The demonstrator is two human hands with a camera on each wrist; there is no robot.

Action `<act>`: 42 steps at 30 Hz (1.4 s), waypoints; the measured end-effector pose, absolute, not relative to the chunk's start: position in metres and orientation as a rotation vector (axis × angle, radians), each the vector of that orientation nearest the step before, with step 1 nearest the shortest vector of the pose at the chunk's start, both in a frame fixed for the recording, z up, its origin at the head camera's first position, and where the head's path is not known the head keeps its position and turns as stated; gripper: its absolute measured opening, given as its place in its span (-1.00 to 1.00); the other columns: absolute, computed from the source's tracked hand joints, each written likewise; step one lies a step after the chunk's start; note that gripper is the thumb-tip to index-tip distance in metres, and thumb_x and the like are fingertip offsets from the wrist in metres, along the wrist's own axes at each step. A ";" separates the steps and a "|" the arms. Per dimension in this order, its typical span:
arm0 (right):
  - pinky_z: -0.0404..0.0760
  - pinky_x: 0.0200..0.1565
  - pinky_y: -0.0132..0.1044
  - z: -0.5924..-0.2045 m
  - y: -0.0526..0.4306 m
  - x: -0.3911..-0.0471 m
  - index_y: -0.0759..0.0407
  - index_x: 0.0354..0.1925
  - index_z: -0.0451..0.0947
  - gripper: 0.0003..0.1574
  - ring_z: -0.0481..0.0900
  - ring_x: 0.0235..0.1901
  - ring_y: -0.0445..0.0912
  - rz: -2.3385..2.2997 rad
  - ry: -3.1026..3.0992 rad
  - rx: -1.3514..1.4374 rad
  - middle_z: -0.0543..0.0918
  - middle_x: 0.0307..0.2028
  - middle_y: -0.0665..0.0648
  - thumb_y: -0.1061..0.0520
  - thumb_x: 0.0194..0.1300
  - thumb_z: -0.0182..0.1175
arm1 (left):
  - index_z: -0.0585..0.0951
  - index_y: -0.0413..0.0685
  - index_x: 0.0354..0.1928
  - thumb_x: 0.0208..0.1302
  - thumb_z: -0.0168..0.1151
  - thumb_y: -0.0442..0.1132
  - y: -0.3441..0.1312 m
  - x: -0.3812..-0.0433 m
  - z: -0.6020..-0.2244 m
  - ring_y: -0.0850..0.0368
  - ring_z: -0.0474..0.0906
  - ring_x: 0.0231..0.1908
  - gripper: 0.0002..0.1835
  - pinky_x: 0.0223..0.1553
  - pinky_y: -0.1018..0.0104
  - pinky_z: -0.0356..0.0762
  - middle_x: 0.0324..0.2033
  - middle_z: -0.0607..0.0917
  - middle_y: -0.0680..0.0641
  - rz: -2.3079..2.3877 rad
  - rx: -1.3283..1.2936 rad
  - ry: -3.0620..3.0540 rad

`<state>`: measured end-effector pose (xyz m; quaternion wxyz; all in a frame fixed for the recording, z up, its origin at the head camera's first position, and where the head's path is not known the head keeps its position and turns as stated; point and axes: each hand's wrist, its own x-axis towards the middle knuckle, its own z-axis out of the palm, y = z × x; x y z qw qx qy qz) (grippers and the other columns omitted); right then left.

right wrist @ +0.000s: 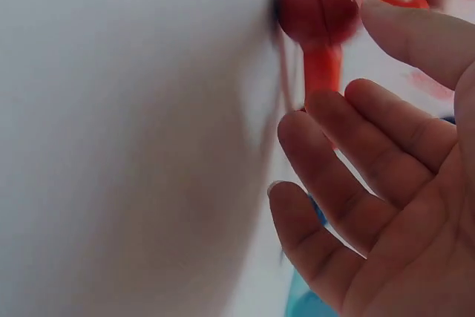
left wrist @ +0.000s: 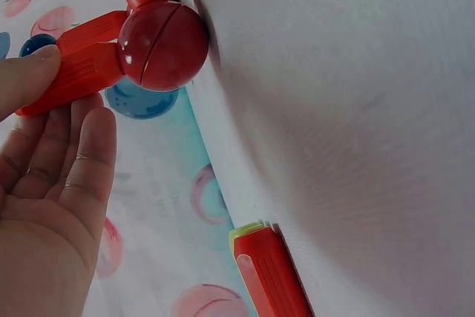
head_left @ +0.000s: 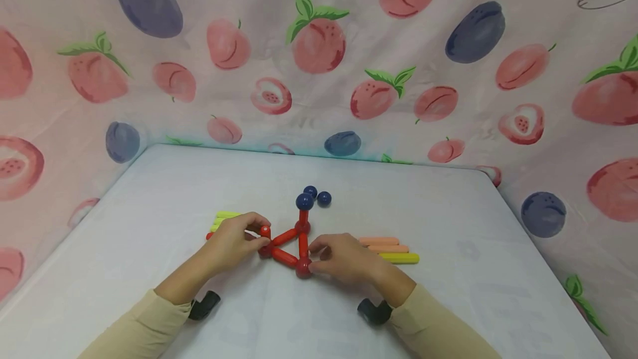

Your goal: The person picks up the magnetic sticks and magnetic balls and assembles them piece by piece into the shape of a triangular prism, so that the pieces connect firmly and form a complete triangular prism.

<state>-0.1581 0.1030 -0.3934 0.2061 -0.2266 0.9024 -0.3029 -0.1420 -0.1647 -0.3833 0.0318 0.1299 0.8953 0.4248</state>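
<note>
A triangle of red rods (head_left: 285, 257) joined by dark red balls (head_left: 303, 269) lies on the table. From its far ball rises a red rod (head_left: 303, 218) topped by a blue ball (head_left: 304, 201). My left hand (head_left: 231, 244) pinches a second upright red rod (left wrist: 85, 76) between thumb and fingers; this one stands on the left ball (left wrist: 163, 46). At the near corner is my right hand (head_left: 345, 259), its thumb tip at the ball (right wrist: 319, 9) and its fingers loosely extended beside the red rod (right wrist: 322, 68).
Two loose blue balls (head_left: 324, 199) sit behind the frame. Yellow-green rods (head_left: 226, 215) and a red rod (left wrist: 271, 272) lie at the left, partly behind my left hand. Peach rods (head_left: 380, 241) and a yellow rod (head_left: 401, 258) lie right. A fruit-print cloth (head_left: 279, 43) hangs behind the table.
</note>
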 end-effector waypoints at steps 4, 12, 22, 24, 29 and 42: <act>0.63 -0.06 -0.19 -0.383 0.109 -0.173 0.02 0.17 0.59 -0.52 0.58 -0.03 -0.10 -0.893 2.571 -0.559 0.64 -0.02 -0.07 -0.04 0.32 0.34 | 0.62 -0.23 0.00 0.22 0.41 -0.38 -0.164 -0.143 -0.385 0.02 0.68 -0.15 -0.69 -0.12 0.18 0.69 -0.21 0.68 0.00 1.296 0.389 2.759; 0.60 0.08 0.02 -0.371 0.115 -0.215 0.01 0.39 0.40 -0.33 0.52 0.16 0.06 -0.881 2.688 -0.348 0.53 0.23 0.16 -0.04 0.38 0.29 | 0.63 -0.20 -0.01 0.22 0.41 -0.37 -0.165 -0.143 -0.386 0.03 0.68 -0.16 -0.70 -0.11 0.18 0.68 -0.20 0.68 0.00 1.308 0.365 2.753; 0.28 0.36 0.10 -0.379 0.104 -0.246 0.10 0.43 0.35 -0.28 0.30 0.38 0.12 -0.669 2.739 -0.430 0.43 0.36 0.20 0.04 0.38 0.27 | 0.64 -0.16 -0.03 0.22 0.42 -0.35 -0.166 -0.141 -0.388 0.04 0.69 -0.19 -0.72 -0.13 0.19 0.69 -0.21 0.69 0.02 1.316 0.331 2.750; 0.27 0.36 0.09 -0.381 0.101 -0.248 0.09 0.43 0.36 -0.29 0.29 0.39 0.12 -0.666 2.737 -0.411 0.43 0.36 0.19 0.07 0.38 0.27 | 0.64 -0.17 -0.03 0.22 0.42 -0.35 -0.167 -0.141 -0.387 0.03 0.69 -0.20 -0.72 -0.14 0.18 0.69 -0.21 0.69 0.01 1.316 0.345 2.752; 0.33 0.33 0.07 -0.387 0.099 -0.249 0.08 0.41 0.38 -0.32 0.31 0.35 0.09 -0.672 2.735 -0.350 0.44 0.32 0.18 0.09 0.38 0.27 | 0.64 -0.17 -0.04 0.22 0.42 -0.35 -0.167 -0.142 -0.387 0.05 0.69 -0.20 -0.73 -0.16 0.21 0.69 -0.22 0.69 0.02 1.314 0.352 2.753; 0.47 0.24 0.02 -0.389 0.096 -0.240 0.05 0.28 0.46 -0.45 0.47 0.16 0.02 -0.684 2.718 -0.340 0.58 0.14 0.11 0.02 0.38 0.29 | 0.64 -0.16 -0.02 0.22 0.43 -0.35 -0.166 -0.143 -0.388 0.03 0.68 -0.17 -0.70 -0.12 0.17 0.69 -0.22 0.70 0.01 1.276 0.333 2.772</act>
